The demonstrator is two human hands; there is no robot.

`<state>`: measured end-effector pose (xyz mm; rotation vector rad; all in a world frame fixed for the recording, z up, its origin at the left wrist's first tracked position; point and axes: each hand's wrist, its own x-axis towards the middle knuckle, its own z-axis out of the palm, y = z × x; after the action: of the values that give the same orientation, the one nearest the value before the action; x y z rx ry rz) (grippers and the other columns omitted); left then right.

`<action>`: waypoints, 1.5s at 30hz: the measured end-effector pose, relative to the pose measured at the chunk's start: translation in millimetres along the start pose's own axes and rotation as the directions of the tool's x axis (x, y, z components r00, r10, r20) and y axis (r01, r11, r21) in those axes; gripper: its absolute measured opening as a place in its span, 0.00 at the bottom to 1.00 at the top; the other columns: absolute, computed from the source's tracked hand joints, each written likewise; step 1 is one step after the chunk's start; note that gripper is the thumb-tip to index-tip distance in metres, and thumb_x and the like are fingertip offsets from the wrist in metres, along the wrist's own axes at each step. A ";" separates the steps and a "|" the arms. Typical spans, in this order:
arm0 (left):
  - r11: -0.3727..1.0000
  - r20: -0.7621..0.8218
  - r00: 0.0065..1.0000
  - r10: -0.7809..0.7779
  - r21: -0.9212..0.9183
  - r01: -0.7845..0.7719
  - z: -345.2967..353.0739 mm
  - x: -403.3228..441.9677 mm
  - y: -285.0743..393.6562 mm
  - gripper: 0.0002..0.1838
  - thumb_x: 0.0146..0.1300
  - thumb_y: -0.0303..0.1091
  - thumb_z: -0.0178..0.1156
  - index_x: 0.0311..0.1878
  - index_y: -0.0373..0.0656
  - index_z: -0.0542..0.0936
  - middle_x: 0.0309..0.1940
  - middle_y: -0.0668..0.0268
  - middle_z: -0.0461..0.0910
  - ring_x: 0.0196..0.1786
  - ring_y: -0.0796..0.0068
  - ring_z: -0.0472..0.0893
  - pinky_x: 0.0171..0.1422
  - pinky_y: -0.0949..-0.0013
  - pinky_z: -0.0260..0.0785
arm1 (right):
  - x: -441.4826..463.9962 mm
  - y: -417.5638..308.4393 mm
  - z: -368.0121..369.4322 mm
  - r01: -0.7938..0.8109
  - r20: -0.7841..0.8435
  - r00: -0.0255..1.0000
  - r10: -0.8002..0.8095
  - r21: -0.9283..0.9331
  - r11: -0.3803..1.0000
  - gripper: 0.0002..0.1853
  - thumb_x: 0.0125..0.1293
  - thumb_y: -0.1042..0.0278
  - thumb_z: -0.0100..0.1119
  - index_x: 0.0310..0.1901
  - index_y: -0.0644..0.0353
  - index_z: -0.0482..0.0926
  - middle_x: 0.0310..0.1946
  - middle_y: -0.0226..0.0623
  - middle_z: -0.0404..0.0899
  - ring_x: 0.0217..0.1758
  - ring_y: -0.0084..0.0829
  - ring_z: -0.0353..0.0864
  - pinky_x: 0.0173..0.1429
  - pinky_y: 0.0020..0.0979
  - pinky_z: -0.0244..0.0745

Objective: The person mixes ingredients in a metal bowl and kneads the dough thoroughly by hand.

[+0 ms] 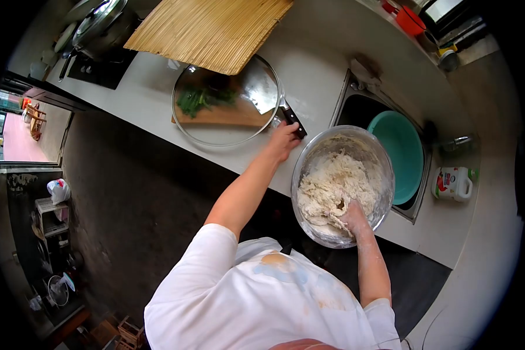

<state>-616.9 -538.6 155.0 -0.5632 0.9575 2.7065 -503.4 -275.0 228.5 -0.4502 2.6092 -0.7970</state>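
Observation:
My right hand (353,218) is pushed into shaggy, floury dough (332,186) in a large metal bowl (382,153). Its fingers are partly buried in the dough, and flour coats the wrist. On the counter to the left, my left hand (282,143) has its fingers curled at the rim of a clear glass lid (230,142), against the black handle of a knife (295,121). Which of the two it grips, I cannot tell. Through the lid I see chopped greens (195,102) on a wooden cutting board (239,115).
A teal basin (403,157) sits in the sink (345,102) behind the bowl. A white jug (452,184) stands right of the sink. A slatted mat (210,32) overhangs the lid's far edge. A lidded pot (102,29) is on the stove at far left.

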 end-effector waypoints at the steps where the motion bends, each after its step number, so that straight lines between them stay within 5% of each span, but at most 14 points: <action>1: 1.000 -0.001 1.000 0.005 -0.001 -0.005 2.5 2.4 -2.2 0.17 0.56 0.35 0.56 0.48 0.51 0.65 0.40 0.69 0.73 0.43 0.73 0.72 0.45 0.62 0.64 | 1.1 2.4 0.8 0.005 0.001 1.000 -0.005 -0.002 1.000 0.39 0.40 0.51 0.68 0.55 0.58 0.67 0.42 0.54 0.75 0.48 0.52 0.71 0.55 0.39 0.65; 4: 0.997 -0.016 1.000 -0.009 -0.073 0.008 7.6 7.8 -5.9 0.13 0.55 0.30 0.57 0.39 0.51 0.63 0.31 0.70 0.71 0.35 0.74 0.74 0.41 0.61 0.65 | 0.8 5.5 1.8 -0.089 0.097 0.991 0.089 0.001 0.996 0.39 0.40 0.51 0.68 0.55 0.58 0.67 0.41 0.55 0.75 0.48 0.52 0.71 0.55 0.39 0.65; 6: 0.999 -0.052 0.999 -0.014 -0.038 0.012 8.4 9.4 -6.8 0.14 0.54 0.29 0.56 0.40 0.51 0.63 0.31 0.70 0.71 0.34 0.73 0.74 0.40 0.61 0.66 | -0.6 3.5 3.8 -0.089 0.001 0.996 0.089 -0.102 0.991 0.32 0.41 0.54 0.68 0.48 0.61 0.73 0.43 0.47 0.76 0.47 0.45 0.73 0.53 0.37 0.66; 23: 0.997 -0.149 0.989 -0.025 0.067 0.035 0.7 -23.4 9.1 0.16 0.55 0.24 0.54 0.44 0.49 0.62 0.34 0.67 0.70 0.32 0.73 0.74 0.32 0.67 0.71 | -0.2 0.0 6.2 -0.119 0.006 0.993 0.119 -0.041 0.992 0.34 0.38 0.49 0.69 0.47 0.61 0.73 0.38 0.54 0.76 0.44 0.51 0.72 0.50 0.41 0.67; 28: 0.999 -0.069 0.997 0.046 0.000 -0.046 -16.2 -20.3 4.9 0.25 0.57 0.25 0.52 0.57 0.43 0.58 0.40 0.64 0.71 0.40 0.70 0.75 0.43 0.65 0.70 | 1.2 1.8 7.5 -0.073 -0.005 0.997 0.072 -0.101 0.992 0.34 0.39 0.49 0.68 0.49 0.59 0.72 0.41 0.54 0.75 0.46 0.50 0.71 0.52 0.40 0.66; 30: 0.997 -0.095 0.994 0.062 -0.040 -0.066 -17.1 -28.2 6.3 0.23 0.58 0.26 0.51 0.56 0.42 0.59 0.43 0.62 0.71 0.44 0.68 0.74 0.47 0.63 0.69 | 0.2 -14.3 0.4 -0.078 0.023 0.997 0.078 0.019 0.997 0.35 0.40 0.49 0.68 0.51 0.59 0.71 0.43 0.53 0.74 0.48 0.50 0.71 0.53 0.39 0.65; 35: 0.956 -0.072 0.988 0.137 -0.252 -0.151 -33.0 -41.1 -5.3 0.25 0.58 0.28 0.52 0.58 0.39 0.57 0.49 0.57 0.70 0.52 0.63 0.72 0.56 0.59 0.64 | 2.1 8.4 10.1 -0.084 0.017 0.996 0.084 -0.002 0.996 0.37 0.41 0.49 0.67 0.53 0.59 0.69 0.45 0.51 0.74 0.50 0.49 0.71 0.55 0.39 0.64; 38: 0.943 -0.197 0.978 0.068 -0.306 -0.127 -29.7 -67.9 -6.4 0.30 0.57 0.31 0.54 0.61 0.39 0.54 0.51 0.54 0.67 0.54 0.61 0.70 0.57 0.59 0.64 | 0.9 -4.1 3.4 -0.118 0.059 0.991 0.122 -0.067 0.991 0.38 0.40 0.49 0.68 0.54 0.59 0.69 0.45 0.51 0.74 0.51 0.48 0.70 0.56 0.39 0.64; 41: 0.998 -0.156 0.987 0.042 -0.042 -0.049 -19.8 -99.5 -8.4 0.34 0.56 0.33 0.56 0.64 0.40 0.52 0.52 0.56 0.66 0.53 0.65 0.70 0.56 0.61 0.63 | 2.4 -3.1 3.2 -0.211 0.104 0.969 0.222 -0.109 0.971 0.39 0.39 0.48 0.68 0.54 0.59 0.68 0.47 0.52 0.73 0.52 0.47 0.70 0.57 0.38 0.63; 43: 0.977 -0.053 0.996 0.067 0.208 -0.054 -2.0 -116.1 -4.5 0.34 0.55 0.35 0.56 0.63 0.39 0.55 0.54 0.58 0.64 0.54 0.68 0.67 0.57 0.64 0.60 | 2.8 -26.4 -6.4 -0.119 0.045 0.993 0.112 0.181 0.976 0.40 0.40 0.47 0.67 0.55 0.57 0.68 0.47 0.52 0.73 0.53 0.47 0.70 0.57 0.38 0.63; 45: 0.925 0.094 0.994 0.061 0.370 -0.091 8.9 -108.8 -5.9 0.34 0.52 0.32 0.56 0.63 0.38 0.56 0.56 0.58 0.63 0.56 0.70 0.65 0.59 0.66 0.57 | -3.7 -38.0 -8.1 0.024 -0.065 0.998 -0.022 0.041 0.999 0.38 0.42 0.49 0.66 0.56 0.56 0.67 0.47 0.52 0.73 0.51 0.47 0.71 0.56 0.37 0.65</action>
<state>-519.2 -536.4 204.0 -0.3425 1.4523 2.4888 -496.5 -299.7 257.9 -0.4506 2.6450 -0.8864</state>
